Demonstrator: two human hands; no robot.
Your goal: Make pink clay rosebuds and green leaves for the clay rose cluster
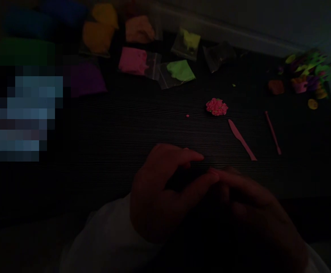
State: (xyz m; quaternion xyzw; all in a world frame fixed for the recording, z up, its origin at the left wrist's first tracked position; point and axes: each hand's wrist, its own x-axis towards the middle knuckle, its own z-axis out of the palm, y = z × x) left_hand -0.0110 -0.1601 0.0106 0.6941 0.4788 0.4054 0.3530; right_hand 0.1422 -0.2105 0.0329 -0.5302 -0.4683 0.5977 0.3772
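The scene is very dark. My left hand point(159, 189) hovers over the near part of the table, its thumb and index finger spread apart. The left thumb tip meets the fingertips of my right hand point(256, 201), whose fingers are bent together. A small pinkish patch point(213, 173) shows where they meet; it looks like a bit of pink clay, but the dark hides its shape. Beyond the hands lies a ruffled pink clay flower point(217, 107) with green bits. A tiny pink clay ball point(187, 115) sits left of it.
A pink plastic knife point(241, 139) and a thin pink modelling stick point(273, 132) lie at right. Bags of coloured clay, including a pink clay bag point(134, 61) and a green clay bag point(181, 71), line the back. Colourful clay figures point(307, 76) stand far right. A pixelated patch covers the left.
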